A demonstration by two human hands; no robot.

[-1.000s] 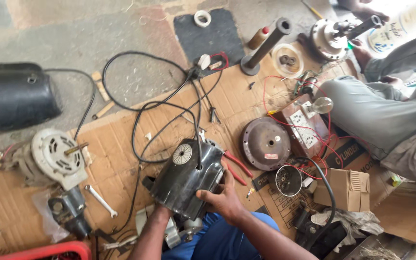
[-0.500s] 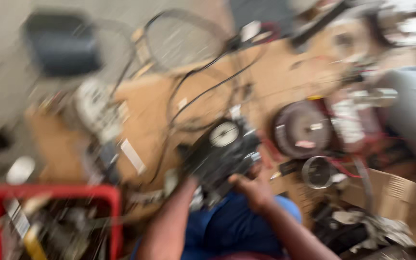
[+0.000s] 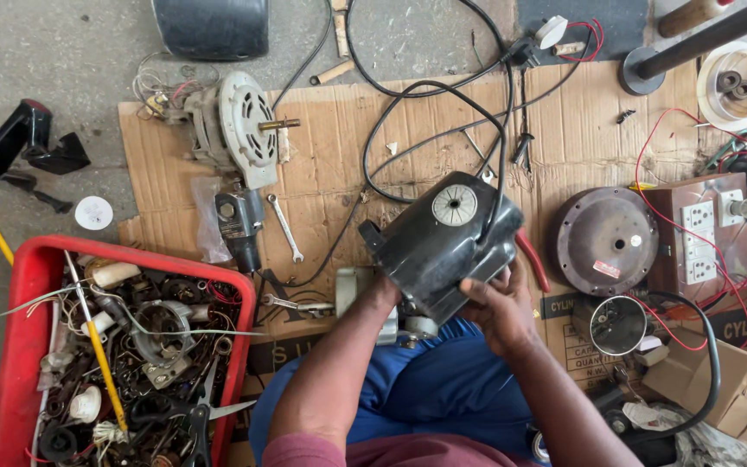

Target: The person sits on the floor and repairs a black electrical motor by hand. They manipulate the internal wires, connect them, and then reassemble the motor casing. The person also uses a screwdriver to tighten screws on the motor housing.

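A black motor housing point(image 3: 443, 242) with a round pale end cap sits over my lap, black cable running from it across the cardboard. My right hand point(image 3: 499, 303) grips its lower right side, fingers curled on the casing. My left hand point(image 3: 384, 292) is tucked under the housing's lower left edge, mostly hidden behind it. A grey metal part point(image 3: 352, 290) lies just below, partly covered by my left forearm.
A red crate point(image 3: 41, 268) of wires and parts stands at lower left. On the cardboard point(image 3: 339, 130) lie a pale motor point(image 3: 235, 130), spanners point(image 3: 287, 227), red-handled pliers point(image 3: 531, 259), a round dark cover point(image 3: 605, 242), a socket board point(image 3: 698, 233) with red wires, and a black pole point(image 3: 702, 39).
The view has swung left and down, bringing the red crate into sight. The black housing stays in both hands, tilted a little differently.
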